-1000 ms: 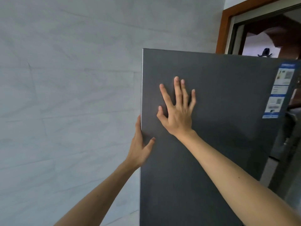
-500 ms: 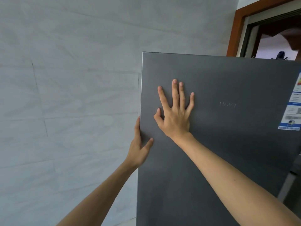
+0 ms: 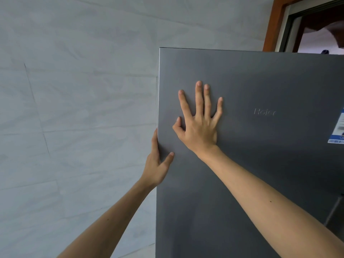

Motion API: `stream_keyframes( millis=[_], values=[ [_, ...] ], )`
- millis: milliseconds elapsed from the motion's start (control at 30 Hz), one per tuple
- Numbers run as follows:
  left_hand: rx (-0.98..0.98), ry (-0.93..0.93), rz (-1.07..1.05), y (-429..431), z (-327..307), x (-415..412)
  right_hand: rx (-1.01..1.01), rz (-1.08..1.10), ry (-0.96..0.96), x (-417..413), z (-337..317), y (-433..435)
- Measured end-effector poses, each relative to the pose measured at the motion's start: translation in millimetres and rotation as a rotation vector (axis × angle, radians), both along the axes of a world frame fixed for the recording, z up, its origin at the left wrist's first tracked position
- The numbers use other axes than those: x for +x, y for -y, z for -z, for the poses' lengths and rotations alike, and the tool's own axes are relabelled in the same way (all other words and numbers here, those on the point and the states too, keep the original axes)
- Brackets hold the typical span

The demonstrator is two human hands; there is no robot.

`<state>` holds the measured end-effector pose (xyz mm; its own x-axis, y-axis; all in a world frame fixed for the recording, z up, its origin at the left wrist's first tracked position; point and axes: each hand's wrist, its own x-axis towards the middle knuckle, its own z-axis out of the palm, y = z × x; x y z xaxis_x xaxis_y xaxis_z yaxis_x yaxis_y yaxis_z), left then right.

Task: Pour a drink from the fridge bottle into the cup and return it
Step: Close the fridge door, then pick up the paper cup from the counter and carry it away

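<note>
The right hand's fingers (image 3: 199,101) were spread wide and pressed flat against the dark grey fridge door (image 3: 260,164), gripping nothing, the thumb tucked in toward the door's left edge. The right hand (image 3: 200,127) itself lay palm-down on the panel, well left of the embossed brand lettering (image 3: 264,112). Lower and just beside it, the left hand (image 3: 157,164) was curled around the door's left edge: its thumb lay on the front face, while its fingers went behind the edge and could not be seen, so how tightly they gripped was not clear. Both forearms reached up from the bottom of the view.

Over the last 1 second the hands had kept the same hold, yet the door had turned to face the camera more squarely; the energy label (image 3: 337,127) had slid toward the right border, and the lettering, unseen 1 second earlier, had come into sight. That read as the door being swung, most likely pushed shut (though no interior was visible to confirm it). If so, the return step was probably finishing. The bottle and the cup were nowhere in view, so whether the bottle was back inside could not be told. Pale marbled wall tiles (image 3: 74,108) filled the left, a wooden door frame (image 3: 271,25) the upper right.
</note>
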<state>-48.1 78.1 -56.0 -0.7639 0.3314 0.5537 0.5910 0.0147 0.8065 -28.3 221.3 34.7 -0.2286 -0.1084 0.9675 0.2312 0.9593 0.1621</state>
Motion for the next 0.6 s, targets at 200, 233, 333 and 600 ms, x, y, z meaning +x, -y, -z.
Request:
stream_keyframes(
  millis=[200, 233, 333, 600],
  values=[
    [-0.004, 0.013, 0.003, 1, 1, 1, -0.012, 0.002, 0.029, 2, -1, 0],
    [-0.008, 0.018, 0.003, 1, 1, 2, -0.017, 0.0, 0.037, 3, -1, 0],
    [-0.07, 0.023, 0.007, 4, -4, 3, -0.045, -0.007, 0.058, 5, -1, 0],
    [-0.434, -0.09, -0.139, 74, -11, 25, -0.283, -0.216, 0.209, 24, -5, 40]
  ],
)
